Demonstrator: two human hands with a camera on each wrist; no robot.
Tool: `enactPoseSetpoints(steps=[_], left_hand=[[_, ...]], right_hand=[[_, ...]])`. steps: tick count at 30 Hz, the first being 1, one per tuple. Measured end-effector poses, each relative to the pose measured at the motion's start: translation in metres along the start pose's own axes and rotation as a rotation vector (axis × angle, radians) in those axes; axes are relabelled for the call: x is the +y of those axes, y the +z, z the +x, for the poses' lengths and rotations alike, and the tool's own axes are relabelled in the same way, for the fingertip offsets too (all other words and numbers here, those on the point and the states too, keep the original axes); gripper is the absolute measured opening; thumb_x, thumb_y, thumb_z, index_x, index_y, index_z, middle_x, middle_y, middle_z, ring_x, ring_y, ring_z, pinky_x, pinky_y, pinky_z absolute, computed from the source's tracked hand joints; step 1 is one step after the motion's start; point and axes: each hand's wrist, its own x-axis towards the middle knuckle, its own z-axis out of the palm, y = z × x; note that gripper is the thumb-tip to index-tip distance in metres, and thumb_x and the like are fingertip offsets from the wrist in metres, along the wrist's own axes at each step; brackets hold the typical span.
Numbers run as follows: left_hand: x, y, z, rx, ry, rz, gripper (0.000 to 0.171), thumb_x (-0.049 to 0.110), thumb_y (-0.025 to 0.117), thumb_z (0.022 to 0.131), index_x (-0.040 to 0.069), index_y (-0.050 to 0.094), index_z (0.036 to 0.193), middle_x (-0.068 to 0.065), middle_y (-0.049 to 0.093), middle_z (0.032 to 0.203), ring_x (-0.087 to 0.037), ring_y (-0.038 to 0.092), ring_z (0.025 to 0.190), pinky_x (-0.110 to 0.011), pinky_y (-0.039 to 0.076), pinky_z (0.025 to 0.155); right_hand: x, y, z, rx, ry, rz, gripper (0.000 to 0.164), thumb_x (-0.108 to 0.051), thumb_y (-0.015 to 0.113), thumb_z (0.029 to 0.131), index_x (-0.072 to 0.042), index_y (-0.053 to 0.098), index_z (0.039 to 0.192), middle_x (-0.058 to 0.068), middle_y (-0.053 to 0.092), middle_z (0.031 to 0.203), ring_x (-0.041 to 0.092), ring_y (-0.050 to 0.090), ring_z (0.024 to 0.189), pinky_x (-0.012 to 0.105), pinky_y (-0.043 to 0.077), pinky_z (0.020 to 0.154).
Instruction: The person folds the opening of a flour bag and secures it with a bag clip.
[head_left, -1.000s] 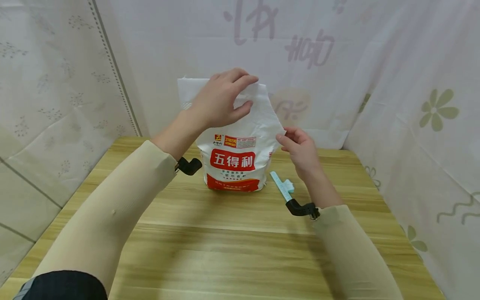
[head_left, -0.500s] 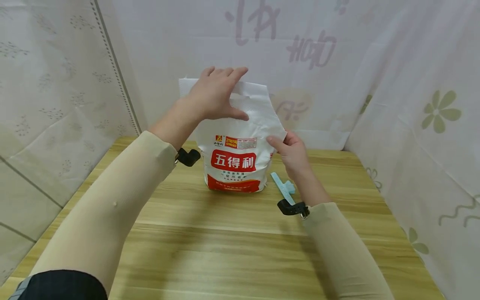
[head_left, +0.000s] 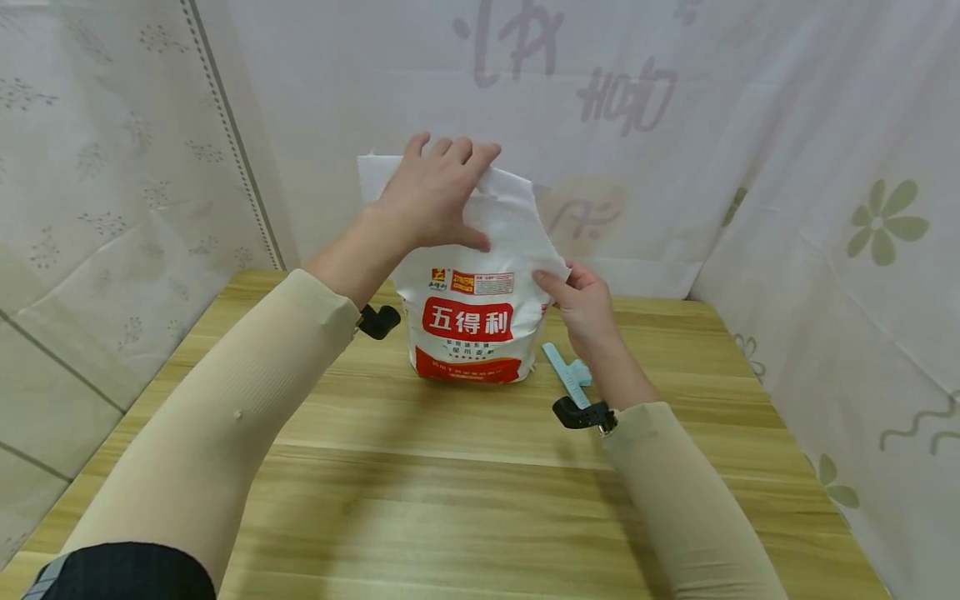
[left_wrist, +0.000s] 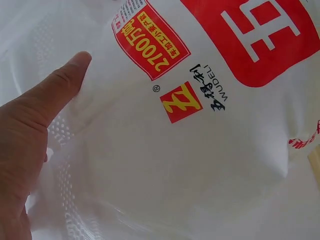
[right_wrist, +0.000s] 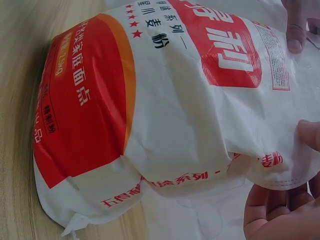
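Observation:
A white flour bag (head_left: 468, 325) with red printed panels stands upright on the wooden table. My left hand (head_left: 435, 196) grips its upper part, thumb spread across the front and fingers over the top edge. In the left wrist view the left thumb (left_wrist: 62, 87) lies on the white plastic beside a perforated band; the other fingers are mostly hidden. At the bag's right side edge, my right hand (head_left: 583, 304) pinches the plastic, with its thumb in front and curled fingers (right_wrist: 280, 207) behind. The bag's top is flat and its lower half bulges.
A light blue sealing clip (head_left: 567, 375) lies on the table (head_left: 420, 500) just right of the bag, partly covered by the black right wrist camera mount (head_left: 583, 414). Patterned white cloth (head_left: 337, 75) hangs behind and at both sides.
My right hand has moved left, further onto the bag's side edge, taking a fuller pinch. The left hand has shifted slightly left and its fingers have drawn back along the top edge.

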Motion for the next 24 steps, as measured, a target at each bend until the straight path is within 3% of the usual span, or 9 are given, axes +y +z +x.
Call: enactPoseSetpoints(steps=[5,11,20,24], left_hand=[[-0.004,0.003,-0.003,0.032,0.019,-0.013,0.114,0.064,0.091,0.083,0.015,0.033,0.169,-0.017,0.056,0.153,-0.040,0.052,0.147,-0.063,0.034,0.127],[-0.014,-0.001,-0.008,-0.016,0.041,-0.137,0.117,0.056,0.096,0.081,0.019,0.032,0.172,-0.013,0.055,0.159,-0.038,0.048,0.152,-0.061,0.029,0.131],[-0.010,-0.001,-0.007,-0.026,0.045,-0.134,0.099,0.051,0.092,0.087,0.017,0.040,0.165,-0.012,0.057,0.157,-0.038,0.050,0.149,-0.060,0.031,0.130],[-0.009,0.000,-0.007,-0.008,0.017,-0.156,0.088,0.056,0.090,0.087,0.014,0.049,0.152,-0.010,0.063,0.142,-0.035,0.055,0.141,-0.058,0.032,0.129]], right_hand=[[0.002,0.001,0.000,-0.001,0.008,-0.009,0.022,-0.022,0.080,0.103,-0.013,0.073,0.122,-0.006,0.077,0.114,0.013,0.072,0.109,0.028,0.057,0.099],[0.002,0.001,0.001,-0.001,0.034,-0.038,0.036,-0.027,0.080,0.103,-0.009,0.071,0.132,-0.005,0.076,0.116,0.014,0.073,0.106,0.038,0.055,0.107],[-0.001,0.001,0.001,0.014,0.034,-0.026,0.043,-0.025,0.079,0.103,-0.003,0.067,0.138,-0.004,0.075,0.118,0.012,0.072,0.106,0.025,0.059,0.096],[-0.001,0.000,-0.001,0.017,0.032,-0.020,0.040,-0.024,0.079,0.103,-0.004,0.068,0.136,-0.003,0.075,0.116,0.013,0.072,0.105,0.025,0.059,0.095]])
